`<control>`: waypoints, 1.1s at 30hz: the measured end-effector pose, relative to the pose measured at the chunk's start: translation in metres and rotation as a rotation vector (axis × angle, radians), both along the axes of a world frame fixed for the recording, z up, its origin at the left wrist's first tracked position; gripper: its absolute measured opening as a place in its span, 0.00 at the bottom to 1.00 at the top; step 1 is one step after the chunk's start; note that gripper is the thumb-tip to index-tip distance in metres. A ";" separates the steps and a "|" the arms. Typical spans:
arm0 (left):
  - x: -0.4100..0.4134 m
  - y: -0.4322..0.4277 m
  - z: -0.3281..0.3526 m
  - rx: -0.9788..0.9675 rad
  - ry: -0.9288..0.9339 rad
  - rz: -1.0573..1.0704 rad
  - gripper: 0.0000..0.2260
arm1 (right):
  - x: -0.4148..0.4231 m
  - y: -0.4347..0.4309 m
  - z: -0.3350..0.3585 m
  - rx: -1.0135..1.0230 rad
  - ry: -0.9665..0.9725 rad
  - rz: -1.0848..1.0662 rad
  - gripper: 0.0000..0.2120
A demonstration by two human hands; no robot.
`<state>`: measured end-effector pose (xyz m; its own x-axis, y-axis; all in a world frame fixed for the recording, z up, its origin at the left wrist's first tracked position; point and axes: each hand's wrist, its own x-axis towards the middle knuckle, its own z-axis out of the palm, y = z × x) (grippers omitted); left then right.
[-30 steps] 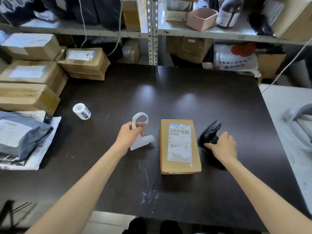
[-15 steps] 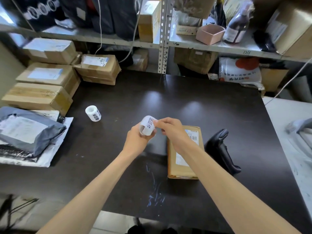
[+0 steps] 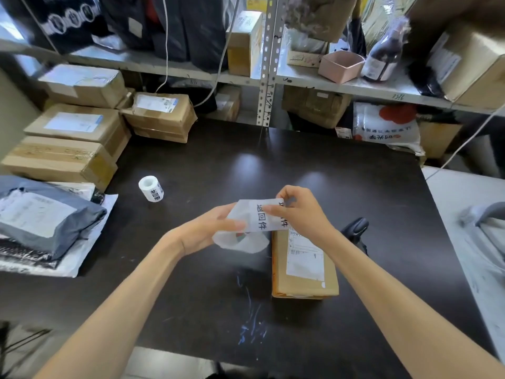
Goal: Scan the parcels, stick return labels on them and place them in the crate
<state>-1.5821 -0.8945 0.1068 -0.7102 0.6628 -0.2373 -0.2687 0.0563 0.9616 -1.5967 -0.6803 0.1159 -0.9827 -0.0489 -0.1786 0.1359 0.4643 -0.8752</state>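
Observation:
A small cardboard parcel (image 3: 303,266) with a white shipping label lies on the dark table (image 3: 300,173), just right of centre. Above its far end I hold a strip of white return labels (image 3: 261,216) printed with black characters. My left hand (image 3: 210,231) grips the strip's curled backing end. My right hand (image 3: 300,212) pinches the strip's upper right edge between thumb and fingers. A black handheld scanner (image 3: 355,228) lies on the table right of the parcel, partly hidden behind my right forearm. No crate is in view.
A second label roll (image 3: 151,188) stands on the table to the left. Grey and white mailer bags (image 3: 41,220) and stacked cardboard boxes (image 3: 73,143) fill the left side. Metal shelving (image 3: 266,61) with boxes rises behind. A grey surface (image 3: 470,242) adjoins the right edge.
My right hand left the scanner and came to the label roll in my left hand. The roll has since been pulled open into a flat strip between both hands.

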 end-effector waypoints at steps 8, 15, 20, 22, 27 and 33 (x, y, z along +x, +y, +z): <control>-0.007 0.018 -0.007 -0.188 0.117 0.225 0.08 | 0.007 0.007 0.003 0.331 0.276 -0.061 0.21; 0.002 0.028 -0.011 -0.245 0.293 0.262 0.05 | 0.036 -0.018 -0.001 0.171 0.272 0.014 0.10; 0.007 0.026 -0.010 -0.226 0.297 0.269 0.05 | 0.033 -0.012 -0.001 0.100 0.226 0.031 0.04; 0.008 0.027 -0.010 -0.235 0.320 0.278 0.04 | 0.032 -0.010 -0.001 0.112 0.227 0.067 0.05; 0.008 0.025 -0.014 -0.281 0.315 0.313 0.06 | 0.029 -0.002 0.000 0.114 0.227 0.082 0.05; 0.010 0.031 -0.015 -0.365 0.421 0.329 0.07 | 0.033 -0.012 -0.006 0.152 0.206 0.108 0.09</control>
